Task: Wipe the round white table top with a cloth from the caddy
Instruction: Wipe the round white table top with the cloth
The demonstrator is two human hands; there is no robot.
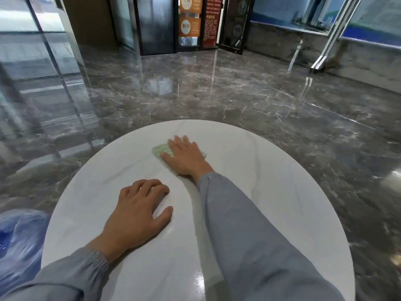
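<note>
Blue plastic bag point(17, 240) sits left of the left hand point(138, 211), which rests relaxed on the counter point(271, 192). Right hand point(186, 157), fingers straight, presses the cloth point(160, 149).

Two hands point(138, 211) point(186, 158), one cloth point(161, 149), one round table point(271, 192)

The person wears loose grey-blue sleeves point(249, 224) with gathered elastic cuffs point(97, 259).

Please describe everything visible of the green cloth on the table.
The cloth is pale green, seemingly soft textured fabric, lying flat on the far half of the table top. The right hand presses on it with straight fingers and hides most of it; only its left part and a small right corner show. The left hand rests apart from it.
</note>
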